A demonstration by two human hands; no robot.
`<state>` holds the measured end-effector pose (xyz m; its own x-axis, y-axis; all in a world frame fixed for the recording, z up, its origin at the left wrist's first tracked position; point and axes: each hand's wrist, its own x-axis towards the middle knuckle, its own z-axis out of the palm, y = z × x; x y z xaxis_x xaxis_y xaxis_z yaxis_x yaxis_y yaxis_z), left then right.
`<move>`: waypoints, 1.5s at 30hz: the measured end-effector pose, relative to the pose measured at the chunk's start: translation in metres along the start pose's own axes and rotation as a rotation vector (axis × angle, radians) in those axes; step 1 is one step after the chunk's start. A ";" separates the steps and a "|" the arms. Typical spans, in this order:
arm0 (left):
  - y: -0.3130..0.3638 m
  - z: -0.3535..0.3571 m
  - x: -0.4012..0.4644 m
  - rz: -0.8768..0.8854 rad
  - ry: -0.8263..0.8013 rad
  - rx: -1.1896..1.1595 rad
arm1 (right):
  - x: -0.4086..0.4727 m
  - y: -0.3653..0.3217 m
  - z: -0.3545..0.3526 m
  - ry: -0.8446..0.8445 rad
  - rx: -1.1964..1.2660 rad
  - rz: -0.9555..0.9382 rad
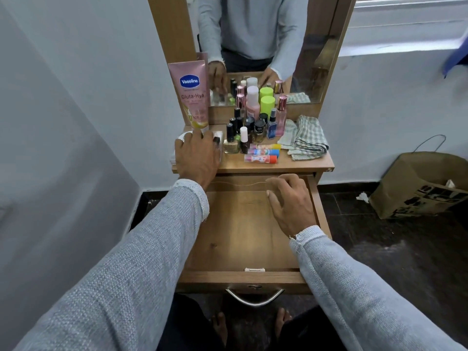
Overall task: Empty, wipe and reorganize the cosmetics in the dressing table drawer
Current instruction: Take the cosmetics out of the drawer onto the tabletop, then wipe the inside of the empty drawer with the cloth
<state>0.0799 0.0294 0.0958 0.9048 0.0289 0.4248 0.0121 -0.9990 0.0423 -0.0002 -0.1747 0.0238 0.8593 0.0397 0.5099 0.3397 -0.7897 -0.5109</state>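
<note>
The wooden dressing table drawer stands pulled out at six o'clock of the tabletop, its bare board floor showing and a curved metal handle on its front. At nine o'clock of the tabletop, the left hand lies over a white object, fingers spread across it; what it is I cannot tell. Just behind stands a tall pink Vaseline lotion tube. At the centre is a cluster of small nail-polish and perfume bottles, with three striped lip-balm sticks lying at their six o'clock. The right hand hovers over the drawer's back right corner, fingers loosely parted, holding nothing. At three o'clock lies a folded green-checked cloth.
</note>
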 end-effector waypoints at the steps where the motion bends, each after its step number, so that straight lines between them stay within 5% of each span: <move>1: -0.001 -0.001 -0.002 0.012 -0.002 -0.011 | 0.000 0.000 0.000 -0.001 0.001 0.002; 21: -0.005 -0.001 -0.011 0.064 -0.062 -0.012 | -0.004 0.008 0.007 -0.038 -0.062 0.003; 30: 0.001 -0.009 -0.025 -0.007 0.001 -0.173 | -0.006 0.005 0.006 -0.053 -0.057 0.007; 39: 0.030 0.003 -0.106 0.129 -0.051 -0.344 | 0.040 0.023 -0.035 0.092 -0.101 0.041; 45: 0.031 0.018 -0.126 0.137 -0.144 -0.294 | 0.101 0.048 -0.062 -0.217 -0.299 0.122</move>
<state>-0.0266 -0.0062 0.0274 0.9405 -0.1308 0.3136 -0.2178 -0.9405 0.2608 0.0795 -0.2465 0.0936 0.9584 0.0377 0.2829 0.1309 -0.9389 -0.3183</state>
